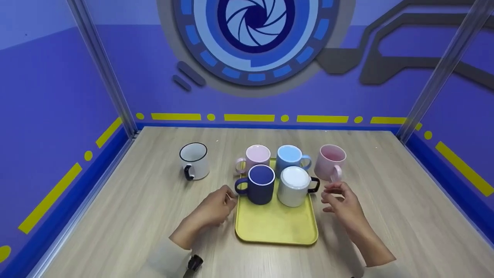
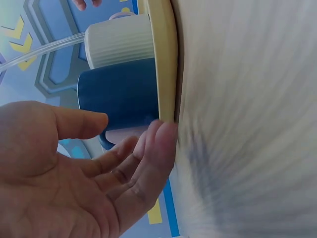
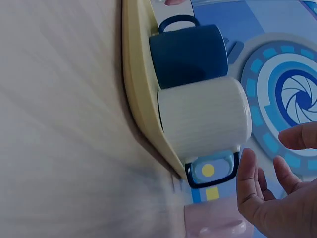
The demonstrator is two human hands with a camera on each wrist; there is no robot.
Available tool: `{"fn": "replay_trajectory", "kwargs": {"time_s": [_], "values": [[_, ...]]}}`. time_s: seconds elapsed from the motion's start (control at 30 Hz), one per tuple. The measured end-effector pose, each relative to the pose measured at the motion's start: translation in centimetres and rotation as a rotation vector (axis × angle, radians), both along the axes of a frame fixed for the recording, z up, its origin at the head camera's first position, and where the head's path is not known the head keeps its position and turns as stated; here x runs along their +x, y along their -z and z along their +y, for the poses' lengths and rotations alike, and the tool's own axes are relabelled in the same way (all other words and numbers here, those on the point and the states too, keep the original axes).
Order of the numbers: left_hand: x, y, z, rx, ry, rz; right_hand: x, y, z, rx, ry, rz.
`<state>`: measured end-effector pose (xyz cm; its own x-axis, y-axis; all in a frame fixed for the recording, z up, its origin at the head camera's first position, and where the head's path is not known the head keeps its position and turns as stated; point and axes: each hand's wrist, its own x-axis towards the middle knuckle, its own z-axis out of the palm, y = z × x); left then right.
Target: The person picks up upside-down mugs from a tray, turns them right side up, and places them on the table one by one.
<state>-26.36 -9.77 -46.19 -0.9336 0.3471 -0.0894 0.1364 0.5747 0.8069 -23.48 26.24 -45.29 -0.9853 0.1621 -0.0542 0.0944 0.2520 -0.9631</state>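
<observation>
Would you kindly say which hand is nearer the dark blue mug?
Left: the left hand is beside the dark blue mug, on its handle side; the right hand is beyond the upside-down white mug.

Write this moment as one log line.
left hand empty, beside yellow rectangular tray | right hand empty, near inverted white mug | tray also: navy mug, blue mug, pink mug | off tray: black-rimmed white mug, second pink mug

Your bare left grip point(image 1: 216, 206) sits left of the frame's lower centre, your bare right grip point(image 1: 344, 205) right of it; both have loosely curved fingers, forearms point(image 1: 372, 247) slanting inward.
</observation>
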Motion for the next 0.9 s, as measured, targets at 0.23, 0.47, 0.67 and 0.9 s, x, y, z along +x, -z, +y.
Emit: {"fn": "replay_trajectory", "kwargs": {"time_s": [0.23, 0.47, 0.67, 0.9], "values": [[0.4, -1.4, 2.2, -0.016, 0.005, 0.104, 0.1, 0.2, -0.7, 0.057, -0.003, 0.012], [1.1, -2.4, 5.9, 0.073, 0.066, 0.128, -0.5, 0.4, -0.9, 0.077, 0.012, 0.027], [1.3, -1.9, 8.5, 0.125, 0.087, 0.084, -1.1, 0.9, -0.8, 0.112, 0.017, 0.034], [1.3, -0.9, 10.6, 0.107, 0.111, 0.065, -1.8, 1.2, -0.8, 0.143, 0.008, 0.005]]}}
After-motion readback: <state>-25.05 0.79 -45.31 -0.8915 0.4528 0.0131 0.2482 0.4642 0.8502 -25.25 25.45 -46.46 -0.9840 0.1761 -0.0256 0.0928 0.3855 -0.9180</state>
